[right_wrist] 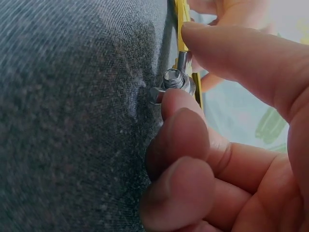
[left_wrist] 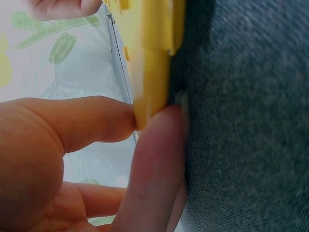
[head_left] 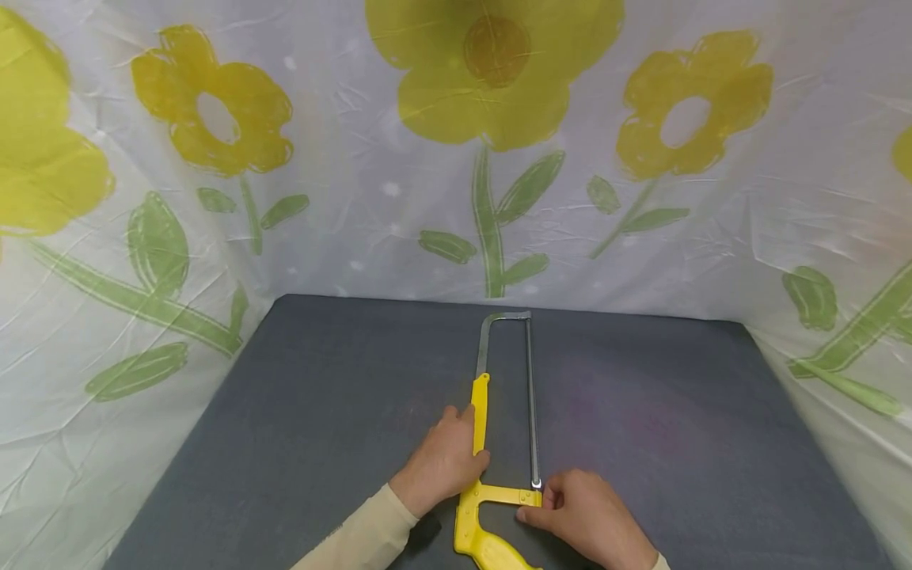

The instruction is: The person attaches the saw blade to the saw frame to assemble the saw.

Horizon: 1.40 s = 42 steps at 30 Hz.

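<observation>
A hacksaw (head_left: 466,518) with a yellow grip and frame lies flat, its silver front bow pointing away from me. Its blade (head_left: 531,396) runs along the right side. My left hand (head_left: 442,461) pinches the yellow spine between thumb and fingers; the left wrist view shows the fingertips on the yellow frame (left_wrist: 155,82). At the near end of the blade, my right hand (head_left: 593,514) has its fingers on a metal wing nut (right_wrist: 157,95). In the right wrist view the index finger touches one wing, with the thumb by the other; a threaded bolt end (right_wrist: 173,77) sticks out.
A dark grey cloth-covered table (head_left: 356,372) lies under the saw. White fabric walls (head_left: 342,198) with yellow flowers enclose its back and sides. Near the left wrist, a dark patch shows on the table.
</observation>
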Tool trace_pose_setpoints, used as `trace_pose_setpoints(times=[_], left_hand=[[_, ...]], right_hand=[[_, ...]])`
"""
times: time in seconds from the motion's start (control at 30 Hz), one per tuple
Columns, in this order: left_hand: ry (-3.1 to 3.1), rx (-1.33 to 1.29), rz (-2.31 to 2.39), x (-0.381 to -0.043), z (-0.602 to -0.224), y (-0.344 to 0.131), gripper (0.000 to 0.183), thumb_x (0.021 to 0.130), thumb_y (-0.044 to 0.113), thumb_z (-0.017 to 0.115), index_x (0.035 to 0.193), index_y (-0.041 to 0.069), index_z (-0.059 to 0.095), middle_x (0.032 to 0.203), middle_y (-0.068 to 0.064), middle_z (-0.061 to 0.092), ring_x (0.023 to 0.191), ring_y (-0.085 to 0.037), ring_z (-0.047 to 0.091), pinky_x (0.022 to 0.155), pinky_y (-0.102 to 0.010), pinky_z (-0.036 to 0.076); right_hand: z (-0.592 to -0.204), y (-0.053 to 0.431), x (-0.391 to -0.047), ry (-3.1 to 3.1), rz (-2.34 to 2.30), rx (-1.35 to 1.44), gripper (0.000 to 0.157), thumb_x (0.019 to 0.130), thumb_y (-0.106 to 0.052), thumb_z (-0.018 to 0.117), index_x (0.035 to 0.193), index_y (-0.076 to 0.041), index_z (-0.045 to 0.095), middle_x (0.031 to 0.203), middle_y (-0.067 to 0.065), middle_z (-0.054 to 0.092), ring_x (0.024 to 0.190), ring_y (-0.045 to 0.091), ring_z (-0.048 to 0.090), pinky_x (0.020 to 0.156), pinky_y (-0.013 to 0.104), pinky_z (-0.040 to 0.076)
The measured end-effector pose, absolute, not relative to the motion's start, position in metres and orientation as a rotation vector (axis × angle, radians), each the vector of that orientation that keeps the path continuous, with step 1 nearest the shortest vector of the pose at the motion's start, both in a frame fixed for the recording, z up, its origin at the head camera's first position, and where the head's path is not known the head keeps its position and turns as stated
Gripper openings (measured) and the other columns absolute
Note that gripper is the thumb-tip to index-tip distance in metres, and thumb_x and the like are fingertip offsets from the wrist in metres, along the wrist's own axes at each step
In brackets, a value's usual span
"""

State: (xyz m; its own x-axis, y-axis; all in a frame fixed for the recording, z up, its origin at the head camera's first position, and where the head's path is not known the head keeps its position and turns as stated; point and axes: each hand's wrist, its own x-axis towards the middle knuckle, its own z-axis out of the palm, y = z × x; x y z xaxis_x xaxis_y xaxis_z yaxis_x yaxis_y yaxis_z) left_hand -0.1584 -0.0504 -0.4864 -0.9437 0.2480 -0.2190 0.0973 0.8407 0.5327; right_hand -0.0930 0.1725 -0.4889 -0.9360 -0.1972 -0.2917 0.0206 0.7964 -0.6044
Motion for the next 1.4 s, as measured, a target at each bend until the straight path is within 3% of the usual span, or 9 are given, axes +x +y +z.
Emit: trace_pose_setpoints(times=[0.47, 0.87, 1.4], left_hand=[[2.754, 0.291, 0.776, -0.159, -0.488, -0.052, 0.076, 0.095, 0.022, 0.079, 0.157, -0.009, 0.048, 0.129, -0.026, 0.06, 0.075, -0.02, 0.058, 0.069, -0.038, 0.058], [2.759, 0.3, 0.777, -0.158, -0.488, -0.052, 0.077, 0.093, 0.022, 0.079, 0.157, -0.008, 0.048, 0.126, -0.024, 0.06, 0.073, -0.02, 0.057, 0.066, -0.035, 0.056], [2.745, 0.271, 0.806, -0.158, -0.487, -0.051, 0.078, 0.092, 0.021, 0.078, 0.157, -0.008, 0.047, 0.127, -0.024, 0.059, 0.072, -0.02, 0.057, 0.064, -0.035, 0.056]], right_hand=[[-0.49, 0.174, -0.093, 2.611, -0.928, -0.169, 0.036, 0.085, -0.043, 0.087, 0.066, -0.023, 0.064, 0.058, -0.01, 0.049, 0.053, 0.01, 0.045, 0.051, 0.024, 0.031], [-0.491, 0.179, -0.092, 2.622, -0.963, -0.235, 0.035, 0.089, -0.045, 0.085, 0.069, -0.024, 0.063, 0.06, -0.011, 0.051, 0.053, 0.006, 0.044, 0.052, 0.024, 0.034], [-0.49, 0.182, -0.097, 2.548, -0.955, -0.151, 0.029, 0.088, -0.043, 0.085, 0.081, -0.021, 0.067, 0.066, -0.005, 0.058, 0.059, 0.013, 0.05, 0.053, 0.026, 0.037]])
